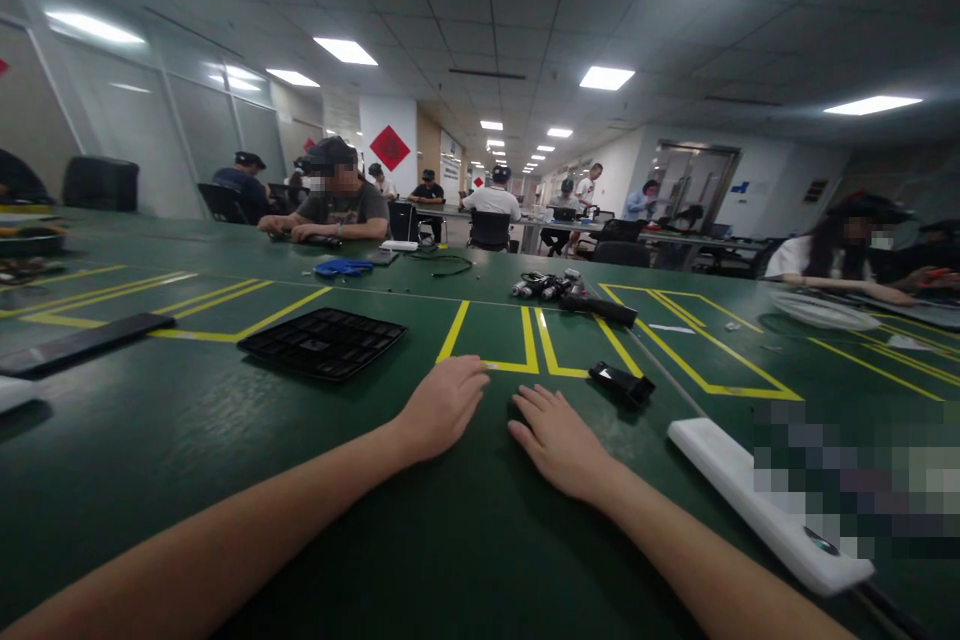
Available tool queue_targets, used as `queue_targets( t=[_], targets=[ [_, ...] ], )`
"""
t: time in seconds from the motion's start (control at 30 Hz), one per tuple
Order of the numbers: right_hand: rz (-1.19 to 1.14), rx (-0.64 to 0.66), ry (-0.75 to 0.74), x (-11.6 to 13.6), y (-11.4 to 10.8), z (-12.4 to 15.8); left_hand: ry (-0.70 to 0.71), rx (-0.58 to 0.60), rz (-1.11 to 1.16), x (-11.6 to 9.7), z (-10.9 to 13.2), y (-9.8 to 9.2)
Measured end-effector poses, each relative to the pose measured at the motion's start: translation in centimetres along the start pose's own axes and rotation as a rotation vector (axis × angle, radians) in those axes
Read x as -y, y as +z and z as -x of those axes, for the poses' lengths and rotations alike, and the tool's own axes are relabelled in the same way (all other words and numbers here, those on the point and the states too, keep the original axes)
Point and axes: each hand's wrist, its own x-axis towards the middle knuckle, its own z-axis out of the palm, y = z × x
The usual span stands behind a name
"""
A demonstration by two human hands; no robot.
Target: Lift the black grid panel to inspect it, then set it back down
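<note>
My left hand (441, 407) is at the middle of the green table (465, 540), fingers stretched forward beside a yellow tape line, and I see nothing in it. To its right, my right hand (559, 440) rests palm down with its fingers spread, holding nothing. A gap of bare table separates the two hands. Left of my left hand lies a black ribbed plastic panel (322, 344). Just beyond my right hand is a small black plastic piece (621, 384). Farther off, a black-handled tool (598, 308) lies beside a bundle of dark cables (547, 285).
A white power strip (765, 500) lies at the right with its cord trailing off. On the left are a long black bar (82, 345) and a blue cloth-like item (343, 267). Co-workers sit across the table (341, 200) and at the right (847, 250).
</note>
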Motion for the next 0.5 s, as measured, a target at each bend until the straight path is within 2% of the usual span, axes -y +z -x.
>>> queue_targets(
  t=[0.13, 0.2, 0.27, 0.33, 0.43, 0.5],
  targets=[
    [0.193, -0.247, 0.120, -3.4, -1.1, -0.6, 0.324, 0.263, 0.069, -4.6, 0.5, -1.5],
    [0.322, -0.344, 0.249, -5.8, -1.3, -0.7, 0.346, 0.345, 0.090, -5.7, 0.5, -1.8],
    [0.418, -0.386, 0.399, -8.0, -1.3, -0.6, 0.220, 0.331, 0.110, -5.7, 0.4, -1.7],
    [0.414, -0.326, 0.513, -9.6, -1.2, -0.4, 0.053, 0.290, 0.092, -4.5, 0.1, -1.5],
    [0.360, -0.227, 0.570, -10.6, -1.1, -0.3, -0.178, 0.233, -0.066, -1.5, -0.4, -1.2],
    [0.365, -0.224, 0.565, -10.7, -1.1, -0.4, -0.330, 0.241, -0.161, 0.6, -0.6, -0.9]
  ],
)
